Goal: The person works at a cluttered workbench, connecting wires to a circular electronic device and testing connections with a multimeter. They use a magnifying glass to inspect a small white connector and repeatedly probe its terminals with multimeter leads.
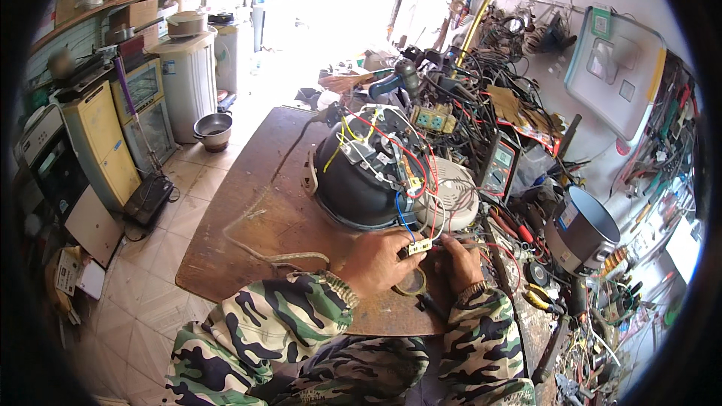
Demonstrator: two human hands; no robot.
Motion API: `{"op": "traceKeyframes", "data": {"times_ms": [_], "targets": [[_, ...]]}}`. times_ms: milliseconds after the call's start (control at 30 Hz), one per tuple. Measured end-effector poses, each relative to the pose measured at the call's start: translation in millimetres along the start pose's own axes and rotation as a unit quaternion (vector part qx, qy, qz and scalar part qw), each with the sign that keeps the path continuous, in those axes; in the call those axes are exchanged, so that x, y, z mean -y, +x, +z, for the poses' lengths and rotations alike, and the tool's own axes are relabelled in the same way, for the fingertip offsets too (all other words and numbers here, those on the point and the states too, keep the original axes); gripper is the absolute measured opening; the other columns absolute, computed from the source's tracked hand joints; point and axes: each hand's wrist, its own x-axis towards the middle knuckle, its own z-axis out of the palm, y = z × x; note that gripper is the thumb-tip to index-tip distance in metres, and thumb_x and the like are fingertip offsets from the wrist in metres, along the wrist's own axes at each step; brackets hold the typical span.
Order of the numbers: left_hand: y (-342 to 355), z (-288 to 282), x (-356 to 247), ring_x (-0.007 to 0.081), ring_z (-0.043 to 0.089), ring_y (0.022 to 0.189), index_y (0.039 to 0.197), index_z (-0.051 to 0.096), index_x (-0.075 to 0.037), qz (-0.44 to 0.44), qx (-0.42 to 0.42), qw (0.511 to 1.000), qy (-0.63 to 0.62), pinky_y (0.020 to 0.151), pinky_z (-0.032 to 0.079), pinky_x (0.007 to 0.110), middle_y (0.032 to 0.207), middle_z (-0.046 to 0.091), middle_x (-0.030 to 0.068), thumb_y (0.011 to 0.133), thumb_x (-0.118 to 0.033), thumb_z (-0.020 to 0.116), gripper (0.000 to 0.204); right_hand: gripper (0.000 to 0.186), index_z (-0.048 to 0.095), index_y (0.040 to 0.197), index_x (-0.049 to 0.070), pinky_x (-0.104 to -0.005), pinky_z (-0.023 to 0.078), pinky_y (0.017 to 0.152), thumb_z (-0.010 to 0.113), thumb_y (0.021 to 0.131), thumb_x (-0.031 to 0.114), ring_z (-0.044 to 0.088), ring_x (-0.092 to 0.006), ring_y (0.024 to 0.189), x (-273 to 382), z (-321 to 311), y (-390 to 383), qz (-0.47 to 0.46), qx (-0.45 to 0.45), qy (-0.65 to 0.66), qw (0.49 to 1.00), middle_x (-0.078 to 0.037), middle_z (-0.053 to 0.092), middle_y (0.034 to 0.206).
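A dark, rounded appliance body [350, 188] lies underside up on the brown workbench [248, 218], its wiring exposed. Red, yellow, white and blue wires cross it. A small white rectangular connector block [420, 246] hangs on the blue and white wires at its near side. My left hand [380, 262] pinches this block between thumb and fingers. Close by on the right, my right hand [462, 265] has its fingers curled together; what they hold, if anything, is hidden. Against the body rests a beige vented cover [455, 195]. Below my hands lies a yellow-rimmed round lens [411, 281] with a dark handle.
A multimeter [499, 165] stands behind the cover. Pliers [543, 301], a metal pot [583, 233] and many loose tools crowd the right side. A power cord [248, 244] trails across the bench's left. On the floor sits a dark pot [213, 132].
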Motion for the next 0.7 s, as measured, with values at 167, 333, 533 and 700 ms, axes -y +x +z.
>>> {"op": "traceKeyframes", "data": {"times_ms": [167, 333, 533, 700], "targets": [[-1, 4, 3, 0.0342, 0.068, 0.080, 0.101, 0.071, -0.005, 0.014, -0.004, 1.000, -0.005, 0.069, 0.053, 0.040, 0.089, 0.070, 0.0152, 0.081, -0.018, 0.075, 0.024, 0.020, 0.066, 0.094, 0.001, -0.0323, 0.048, 0.050, 0.074, 0.085, 0.018, 0.061, -0.0186, 0.059, 6, -11, -7, 0.085, 0.014, 0.013, 0.996, -0.007, 0.066, 0.079], [0, 1, 4, 0.0351, 0.068, 0.077, 0.100, 0.071, -0.003, -0.002, -0.006, 1.000, -0.021, 0.067, 0.053, 0.039, 0.087, 0.069, 0.0161, 0.081, -0.015, 0.075, 0.023, 0.020, 0.066, 0.099, -0.003, -0.0324, 0.052, 0.050, 0.071, 0.087, 0.012, 0.065, -0.0209, 0.059, 17, -29, -16, 0.100, 0.042, -0.050, 0.993, -0.012, 0.069, 0.081], [0, 6, 10, 0.0292, 0.070, 0.079, 0.103, 0.071, -0.001, 0.003, 0.010, 0.999, -0.033, 0.069, 0.054, 0.036, 0.089, 0.071, 0.0158, 0.081, -0.014, 0.076, 0.025, 0.034, 0.066, 0.103, -0.001, -0.0302, 0.046, 0.039, 0.064, 0.096, 0.033, 0.060, -0.0188, 0.047, 29, -42, -30, 0.131, -0.003, -0.141, 0.981, -0.012, 0.066, 0.073], [0, 3, 9, 0.0292, 0.070, 0.080, 0.104, 0.071, 0.000, -0.004, 0.016, 0.999, -0.030, 0.070, 0.055, 0.036, 0.091, 0.072, 0.0157, 0.081, -0.016, 0.077, 0.028, 0.045, 0.064, 0.099, -0.006, -0.0337, 0.044, 0.040, 0.060, 0.098, 0.039, 0.055, -0.0201, 0.044, 37, -45, -35, 0.148, 0.020, 0.078, 0.986, -0.012, 0.062, 0.068]]}}
